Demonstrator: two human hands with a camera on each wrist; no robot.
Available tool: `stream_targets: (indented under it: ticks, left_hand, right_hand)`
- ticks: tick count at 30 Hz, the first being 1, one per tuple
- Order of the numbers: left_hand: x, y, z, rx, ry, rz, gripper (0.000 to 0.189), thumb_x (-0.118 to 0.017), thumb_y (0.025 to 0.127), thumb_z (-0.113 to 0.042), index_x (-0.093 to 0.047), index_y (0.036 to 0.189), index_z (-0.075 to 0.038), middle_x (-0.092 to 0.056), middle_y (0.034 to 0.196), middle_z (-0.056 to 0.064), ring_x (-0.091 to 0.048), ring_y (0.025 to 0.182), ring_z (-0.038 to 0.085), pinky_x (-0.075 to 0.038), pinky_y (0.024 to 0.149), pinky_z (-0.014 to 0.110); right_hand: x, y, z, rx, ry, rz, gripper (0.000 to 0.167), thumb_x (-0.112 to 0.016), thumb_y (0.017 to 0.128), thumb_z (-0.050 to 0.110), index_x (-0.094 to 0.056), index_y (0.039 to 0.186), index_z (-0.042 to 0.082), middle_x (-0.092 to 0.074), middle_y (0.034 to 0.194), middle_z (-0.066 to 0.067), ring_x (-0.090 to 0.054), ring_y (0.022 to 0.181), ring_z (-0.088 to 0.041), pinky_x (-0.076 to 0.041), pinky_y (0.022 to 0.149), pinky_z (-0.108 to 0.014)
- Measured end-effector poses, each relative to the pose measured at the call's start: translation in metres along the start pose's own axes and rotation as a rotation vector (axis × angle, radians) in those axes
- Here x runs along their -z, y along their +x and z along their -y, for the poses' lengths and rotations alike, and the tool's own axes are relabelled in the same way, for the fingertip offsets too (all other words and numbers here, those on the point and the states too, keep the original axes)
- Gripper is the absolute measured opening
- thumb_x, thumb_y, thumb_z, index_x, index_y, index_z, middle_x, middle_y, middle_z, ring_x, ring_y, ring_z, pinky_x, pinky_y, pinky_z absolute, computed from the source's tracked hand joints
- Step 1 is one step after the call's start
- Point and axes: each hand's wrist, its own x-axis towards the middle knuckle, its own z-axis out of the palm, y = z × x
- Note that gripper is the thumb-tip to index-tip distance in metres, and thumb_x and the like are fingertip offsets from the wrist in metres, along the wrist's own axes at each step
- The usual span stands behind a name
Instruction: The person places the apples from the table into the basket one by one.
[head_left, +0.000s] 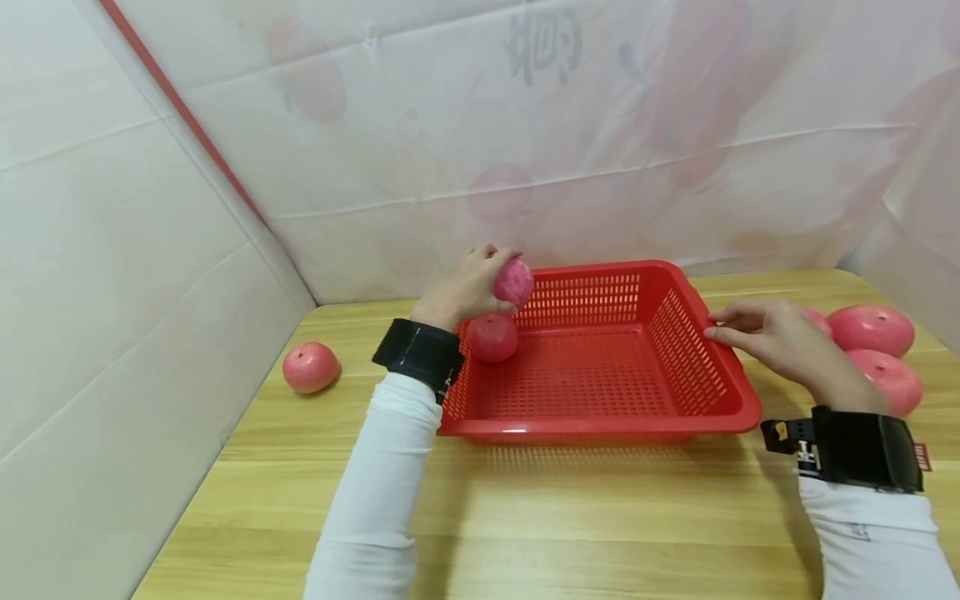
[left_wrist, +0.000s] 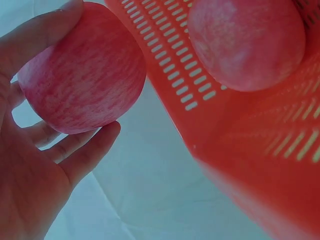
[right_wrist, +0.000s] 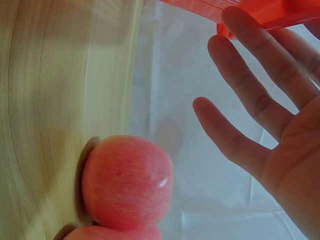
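Observation:
My left hand grips a pinkish-red apple above the back left corner of a red plastic basket. In the left wrist view the thumb and fingers curve around this apple, which is just outside the basket wall. Another apple sits inside the basket at its left end. At the basket's right rim, my right hand pinches the edge between thumb and index finger. Its other fingers are spread and hold nothing in the right wrist view.
A lone apple lies on the wooden table left of the basket. Several apples are grouped at the right, behind and beside my right hand. Printed cloth walls enclose the table's back and sides.

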Motion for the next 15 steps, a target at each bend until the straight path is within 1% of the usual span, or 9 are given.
stream_targets:
  ticks: [5, 7, 8, 10, 12, 13, 14, 15]
  left_hand:
    - [-0.004, 0.004, -0.006, -0.009, -0.004, 0.005, 0.079, -0.082, 0.086, -0.02, -0.042, 0.154, -0.016, -0.045, 0.143, 0.016, -0.044, 0.13, 0.031, -0.052, 0.098, 0.046]
    - [-0.006, 0.006, -0.008, -0.015, -0.006, 0.004, 0.079, -0.083, 0.086, -0.02, -0.042, 0.154, -0.018, -0.045, 0.142, 0.016, -0.045, 0.129, 0.03, -0.053, 0.097, 0.045]
    - [-0.007, 0.007, -0.009, -0.019, -0.008, 0.002, 0.079, -0.083, 0.086, -0.02, -0.042, 0.153, -0.018, -0.045, 0.141, 0.016, -0.045, 0.128, 0.031, -0.053, 0.097, 0.045]
    - [-0.01, 0.009, -0.011, -0.032, -0.007, -0.002, 0.078, -0.083, 0.086, -0.019, -0.043, 0.153, -0.018, -0.046, 0.14, 0.017, -0.046, 0.127, 0.031, -0.053, 0.097, 0.045]
    - [-0.012, 0.01, -0.013, -0.047, -0.001, -0.005, 0.078, -0.083, 0.086, -0.019, -0.044, 0.152, -0.017, -0.046, 0.139, 0.018, -0.047, 0.126, 0.032, -0.052, 0.098, 0.045]
    - [-0.013, 0.011, -0.013, -0.051, 0.0, -0.003, 0.078, -0.083, 0.085, -0.019, -0.044, 0.152, -0.017, -0.046, 0.139, 0.018, -0.046, 0.127, 0.032, -0.052, 0.098, 0.045]
    - [-0.014, 0.011, -0.014, -0.054, -0.001, 0.0, 0.078, -0.084, 0.085, -0.018, -0.044, 0.152, -0.018, -0.045, 0.139, 0.018, -0.046, 0.127, 0.032, -0.052, 0.098, 0.044]
    - [-0.015, 0.011, -0.014, -0.052, -0.004, 0.004, 0.078, -0.084, 0.085, -0.018, -0.044, 0.152, -0.018, -0.045, 0.14, 0.017, -0.045, 0.128, 0.031, -0.053, 0.097, 0.044]
  right_hand:
    - [0.0, 0.0, 0.0, 0.001, 0.004, 0.003, 0.027, -0.074, 0.094, 0.016, -0.072, 0.11, -0.006, -0.074, 0.098, -0.02, -0.058, 0.078, 0.014, -0.051, 0.063, -0.02]
    - [0.001, 0.0, 0.0, 0.0, -0.001, 0.003, 0.027, -0.074, 0.094, 0.016, -0.072, 0.11, -0.006, -0.074, 0.098, -0.02, -0.061, 0.078, 0.01, -0.051, 0.063, -0.02]
    - [0.001, 0.0, 0.0, -0.001, -0.004, 0.002, 0.027, -0.074, 0.094, 0.016, -0.072, 0.11, -0.006, -0.074, 0.098, -0.02, -0.064, 0.079, 0.006, -0.051, 0.063, -0.02]
    - [0.001, -0.001, 0.0, -0.002, -0.01, 0.002, 0.028, -0.074, 0.094, 0.016, -0.072, 0.11, -0.006, -0.074, 0.099, -0.021, -0.071, 0.082, -0.008, -0.051, 0.063, -0.02]
    - [0.001, -0.001, 0.0, -0.006, -0.013, 0.004, 0.028, -0.074, 0.094, 0.016, -0.072, 0.11, -0.006, -0.074, 0.099, -0.021, -0.073, 0.086, -0.024, -0.051, 0.063, -0.02]
    - [0.0, -0.001, 0.0, -0.008, -0.014, 0.004, 0.028, -0.074, 0.094, 0.016, -0.072, 0.11, -0.006, -0.074, 0.098, -0.021, -0.073, 0.087, -0.029, -0.051, 0.063, -0.02]
    - [0.0, -0.002, 0.0, -0.01, -0.013, 0.003, 0.028, -0.074, 0.094, 0.016, -0.072, 0.11, -0.006, -0.074, 0.099, -0.021, -0.072, 0.088, -0.033, -0.051, 0.063, -0.02]
    - [0.0, -0.001, 0.0, -0.011, -0.012, 0.003, 0.028, -0.074, 0.094, 0.017, -0.072, 0.11, -0.006, -0.074, 0.099, -0.021, -0.072, 0.088, -0.032, -0.051, 0.064, -0.02]
